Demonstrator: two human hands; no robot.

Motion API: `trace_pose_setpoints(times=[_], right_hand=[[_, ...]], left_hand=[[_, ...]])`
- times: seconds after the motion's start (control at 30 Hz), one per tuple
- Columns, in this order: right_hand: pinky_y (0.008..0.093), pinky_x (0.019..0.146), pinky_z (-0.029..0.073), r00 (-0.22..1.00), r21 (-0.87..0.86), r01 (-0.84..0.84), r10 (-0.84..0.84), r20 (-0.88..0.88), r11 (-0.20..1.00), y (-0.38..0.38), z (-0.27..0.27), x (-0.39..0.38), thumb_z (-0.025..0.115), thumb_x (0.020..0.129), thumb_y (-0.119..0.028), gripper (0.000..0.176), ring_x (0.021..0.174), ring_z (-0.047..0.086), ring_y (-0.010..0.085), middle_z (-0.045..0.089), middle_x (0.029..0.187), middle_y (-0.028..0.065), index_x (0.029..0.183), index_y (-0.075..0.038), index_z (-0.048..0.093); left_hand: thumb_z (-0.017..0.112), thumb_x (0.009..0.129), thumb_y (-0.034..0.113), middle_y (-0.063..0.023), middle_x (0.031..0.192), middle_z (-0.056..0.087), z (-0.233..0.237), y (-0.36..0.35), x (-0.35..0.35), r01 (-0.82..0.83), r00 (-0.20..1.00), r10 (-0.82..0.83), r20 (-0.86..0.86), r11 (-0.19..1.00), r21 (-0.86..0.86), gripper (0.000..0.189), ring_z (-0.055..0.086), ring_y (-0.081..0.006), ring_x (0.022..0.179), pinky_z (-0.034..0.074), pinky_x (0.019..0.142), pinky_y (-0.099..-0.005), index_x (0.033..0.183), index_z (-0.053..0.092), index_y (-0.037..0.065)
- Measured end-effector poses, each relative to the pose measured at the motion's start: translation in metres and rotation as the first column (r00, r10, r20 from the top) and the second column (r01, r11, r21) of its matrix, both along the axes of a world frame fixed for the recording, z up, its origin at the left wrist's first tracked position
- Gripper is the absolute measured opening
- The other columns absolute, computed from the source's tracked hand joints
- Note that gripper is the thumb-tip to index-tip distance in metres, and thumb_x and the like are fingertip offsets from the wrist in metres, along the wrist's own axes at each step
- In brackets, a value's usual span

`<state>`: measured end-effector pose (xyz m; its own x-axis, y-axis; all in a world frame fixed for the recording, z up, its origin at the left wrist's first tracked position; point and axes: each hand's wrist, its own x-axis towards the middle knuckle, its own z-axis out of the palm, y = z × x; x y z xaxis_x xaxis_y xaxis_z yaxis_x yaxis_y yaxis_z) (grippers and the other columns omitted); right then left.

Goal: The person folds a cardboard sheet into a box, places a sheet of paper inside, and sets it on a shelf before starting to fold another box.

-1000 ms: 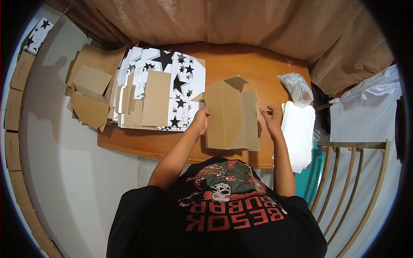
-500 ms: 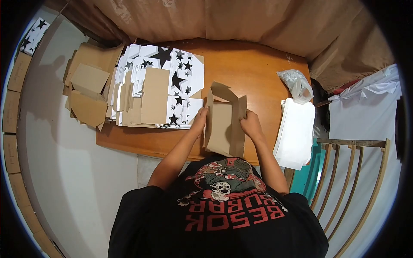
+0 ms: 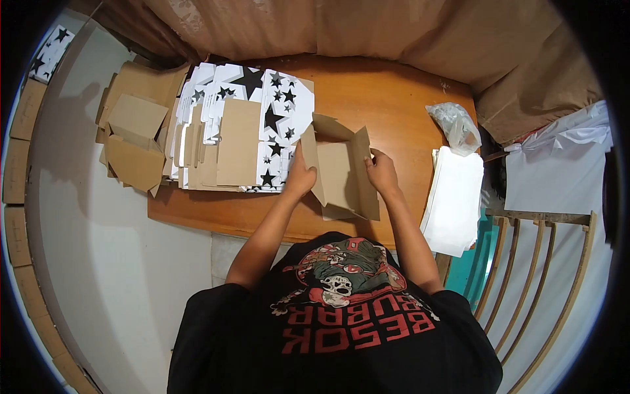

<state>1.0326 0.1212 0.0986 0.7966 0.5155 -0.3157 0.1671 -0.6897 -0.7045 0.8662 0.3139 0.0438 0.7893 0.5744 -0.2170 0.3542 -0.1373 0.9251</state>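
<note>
A brown cardboard box (image 3: 341, 174), partly folded with its side walls standing, is in front of me at the table's near edge. My left hand (image 3: 300, 176) grips its left wall. On the opposite side, my right hand (image 3: 382, 172) is closed on the right wall, thumb and fingers near the top edge. The box's inside faces up and shows plain brown board; its outer faces are mostly hidden. Just left of my left hand lie flat cardboard sheets with black stars on white (image 3: 279, 121).
More plain brown cardboard pieces (image 3: 138, 118) are piled at the table's left end. To the right, a stack of white paper (image 3: 453, 200) lies beneath a clear plastic bag (image 3: 456, 125). A wooden slatted rack (image 3: 535, 282) stands beyond the orange-brown table (image 3: 380, 85).
The box has moved slightly away from my body, and its walls lean farther outward. Both hands have moved up with it, still gripping the sides.
</note>
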Motion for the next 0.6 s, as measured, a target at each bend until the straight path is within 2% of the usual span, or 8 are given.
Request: trace_pose_setpoints(times=[0.1,0.23,0.3,0.37,0.43,0.5,0.53,0.6], right_hand=[[0.0443,0.097,0.053,0.985,0.071,-0.120,0.110,0.131,0.990,-0.010,-0.013,0.001,0.071,0.088,-0.014,0.055,0.110,0.067,0.0373,0.069,0.117,0.0257,0.140,0.002,0.058],[0.0435,0.100,0.051,0.989,0.123,-0.147,0.148,-0.005,0.982,-0.019,-0.016,-0.013,0.075,0.084,-0.009,0.069,0.116,0.061,0.0367,0.061,0.126,0.0253,0.147,0.001,0.048],[0.0411,0.080,0.055,0.989,0.170,-0.143,0.138,0.045,0.975,-0.022,-0.035,-0.018,0.071,0.083,-0.005,0.073,0.082,0.065,0.0279,0.064,0.114,0.0217,0.150,-0.002,0.043],[0.0413,0.079,0.055,0.992,0.194,-0.127,0.119,0.049,0.973,-0.023,-0.040,-0.026,0.070,0.084,-0.005,0.070,0.082,0.066,0.0278,0.064,0.114,0.0220,0.149,-0.002,0.045],[0.0414,0.078,0.055,0.994,0.216,-0.106,0.097,0.052,0.971,-0.023,-0.040,-0.027,0.069,0.084,-0.004,0.067,0.082,0.066,0.0277,0.064,0.115,0.0224,0.147,-0.001,0.047],[0.0429,0.101,0.049,1.000,0.254,0.027,-0.027,-0.002,0.967,-0.024,-0.041,-0.026,0.066,0.084,0.000,0.062,0.117,0.059,0.0402,0.059,0.122,0.0270,0.143,0.005,0.047],[0.0429,0.101,0.049,1.000,0.253,0.028,-0.029,-0.003,0.967,-0.025,-0.043,-0.025,0.066,0.084,0.000,0.062,0.117,0.059,0.0402,0.059,0.122,0.0270,0.143,0.005,0.047],[0.0438,0.102,0.048,0.971,0.203,0.057,-0.101,0.216,0.978,-0.026,-0.045,-0.024,0.064,0.086,0.000,0.059,0.119,0.057,0.0407,0.057,0.123,0.0277,0.142,0.006,0.048]], left_hand=[[0.047,0.081,-0.011,-0.0327,0.161,0.030,0.021,-0.006,-0.009,-0.003,0.998,-0.005,0.062,0.991,0.133,0.095,0.033,-0.0454,0.150,0.032,0.122,-0.0436,0.166,0.008,0.007],[0.044,0.080,-0.013,-0.0295,0.164,0.029,0.026,-0.004,-0.015,0.016,0.996,-0.041,0.083,0.960,0.279,0.095,0.035,-0.0450,0.149,0.033,0.121,-0.0425,0.166,0.010,0.011],[0.044,0.081,-0.013,-0.0283,0.163,0.031,0.028,-0.002,-0.017,0.074,0.988,-0.116,0.098,0.930,0.360,0.096,0.038,-0.0449,0.147,0.035,0.120,-0.0425,0.166,0.012,0.015],[0.044,0.082,-0.010,-0.0270,0.159,0.041,0.032,0.000,-0.018,0.121,0.990,-0.102,-0.096,0.968,0.220,0.094,0.048,-0.0430,0.141,0.041,0.115,-0.0436,0.166,0.016,0.021],[0.045,0.083,-0.009,-0.0277,0.156,0.044,0.032,0.002,-0.020,0.163,0.986,-0.147,-0.083,0.957,0.241,0.093,0.053,-0.0434,0.136,0.044,0.111,-0.0437,0.166,0.019,0.023],[0.046,0.083,-0.008,-0.0284,0.153,0.048,0.038,0.002,-0.023,0.206,0.978,-0.194,-0.072,0.944,0.260,0.092,0.058,-0.0438,0.130,0.047,0.107,-0.0439,0.165,0.021,0.024],[0.047,0.083,-0.007,-0.0284,0.153,0.048,0.042,0.004,-0.024,0.239,0.970,-0.221,-0.104,0.949,0.208,0.091,0.059,-0.0443,0.127,0.048,0.105,-0.0434,0.165,0.022,0.024],[0.048,0.083,-0.007,-0.0284,0.153,0.048,0.045,0.006,-0.026,0.272,0.958,-0.253,-0.134,0.950,0.156,0.091,0.060,-0.0448,0.125,0.049,0.103,-0.0428,0.165,0.022,0.023]])
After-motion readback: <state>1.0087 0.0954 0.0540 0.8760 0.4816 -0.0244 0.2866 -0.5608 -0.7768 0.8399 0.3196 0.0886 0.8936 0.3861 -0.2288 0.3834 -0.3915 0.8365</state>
